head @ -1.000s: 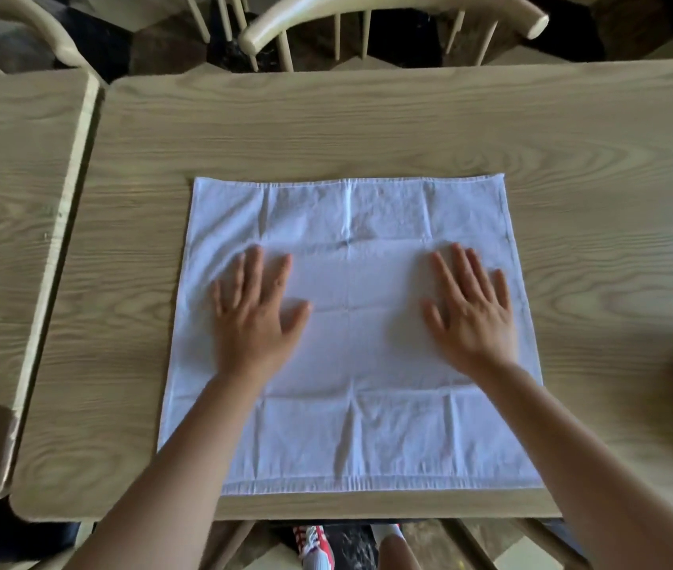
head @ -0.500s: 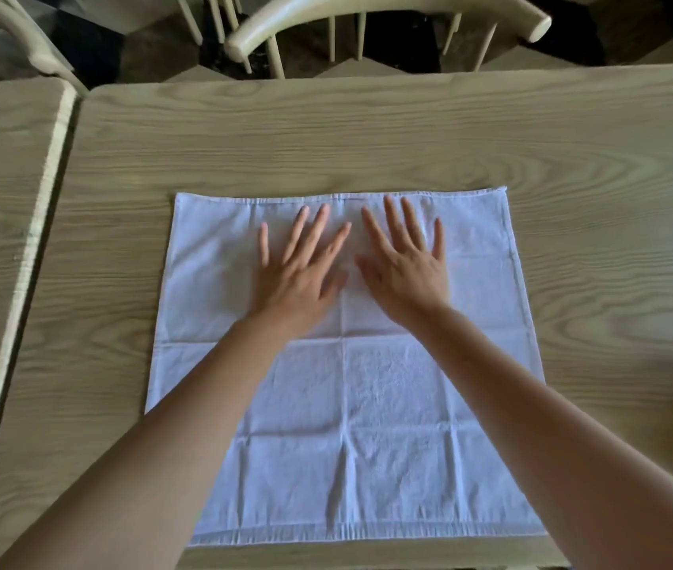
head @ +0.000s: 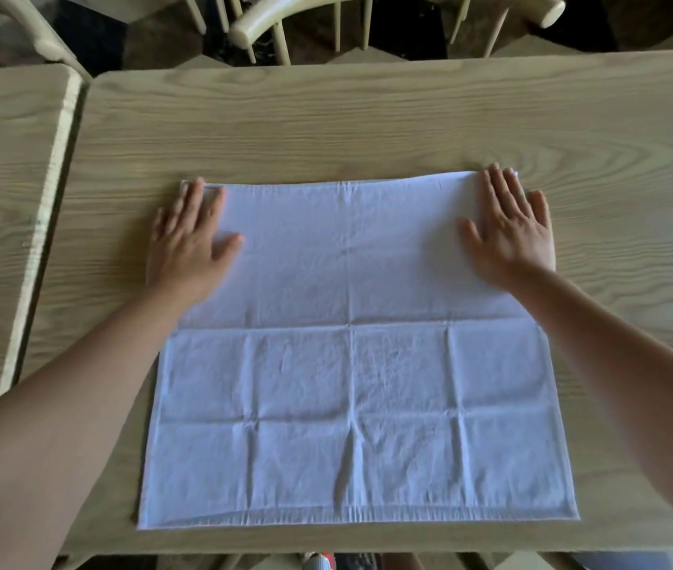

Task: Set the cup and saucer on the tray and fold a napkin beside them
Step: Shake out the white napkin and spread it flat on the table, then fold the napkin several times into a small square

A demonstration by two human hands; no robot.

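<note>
Pale oak-grained wood fills most of the view: the tabletop point(head: 367, 125), with a second table point(head: 1, 199) butted close beside its left end and a spindle-backed chair point(head: 388, 10) pushed in at its far side. No tray, cup or saucer shows anywhere in view.

Spread flat across the near half of the tabletop lies the napkin point(head: 351, 384), a white cloth square, its near hem just inside the tabletop's near edge. Creases cross it in a grid, and the near-left corner lies slightly doubled under.

At the napkin's far-left corner the left hand point(head: 186, 248) rests palm down, fingers straight and spread, gripping nothing, only pressing the cloth flat. At the far-right corner the right hand point(head: 511, 236) does the same, open and flat, its outer fingers reaching to the side hem.

Judging by the creases, the napkin is thin, light and limp; it should fold easily along the old lines but will slide or bunch on smooth wood if pushed from one side only. The likely step is smoothing before the first fold. The two far corners under the hands look like the best places to pinch, drawing them together toward the near hem so the edges meet squarely.
</note>
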